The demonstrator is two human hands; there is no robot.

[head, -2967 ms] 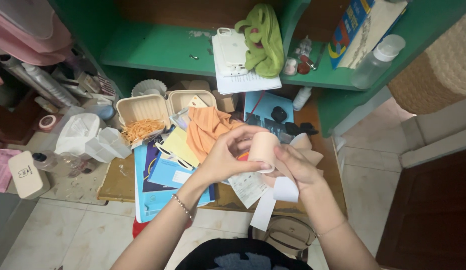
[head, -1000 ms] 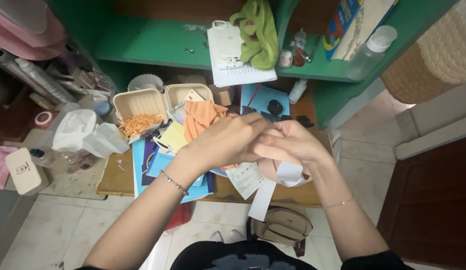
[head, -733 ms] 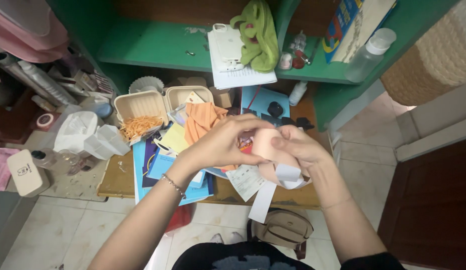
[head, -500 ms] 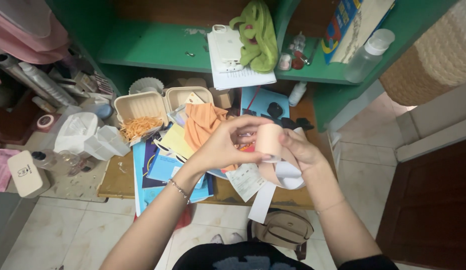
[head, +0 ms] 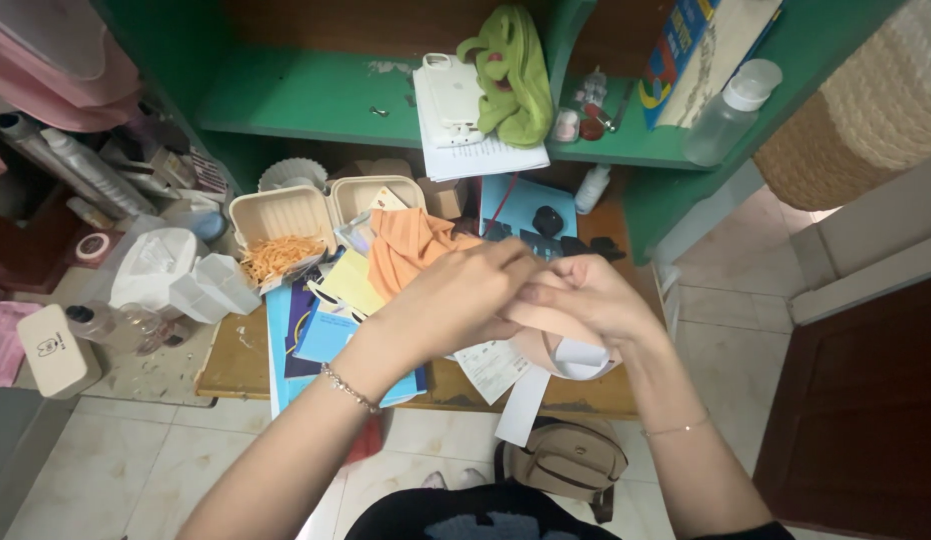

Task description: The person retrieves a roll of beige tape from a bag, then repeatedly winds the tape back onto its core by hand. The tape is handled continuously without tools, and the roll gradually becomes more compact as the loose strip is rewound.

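Both hands have closed together since 0.5 s ago: left hand (head: 456,300) now covers the soft beige roll of bandage tape (head: 546,322), right hand (head: 586,300) in a closed grip beneath. Light, pliable, probably best pinched at its loose white-backed tail (head: 576,355), above the cluttered wooden surface's (head: 226,365) front edge.

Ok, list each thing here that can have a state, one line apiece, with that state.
left hand: fingers closed over the tape roll.
right hand: fingers wrapped around the tape roll.
tape roll: held between both hands, mostly hidden, loose end hanging.
takeaway box: lid open, orange shreds inside.
clear bottle: capped, upright on the shelf.
orange cloth: crumpled on the papers.
tan bag: on the floor, closed.
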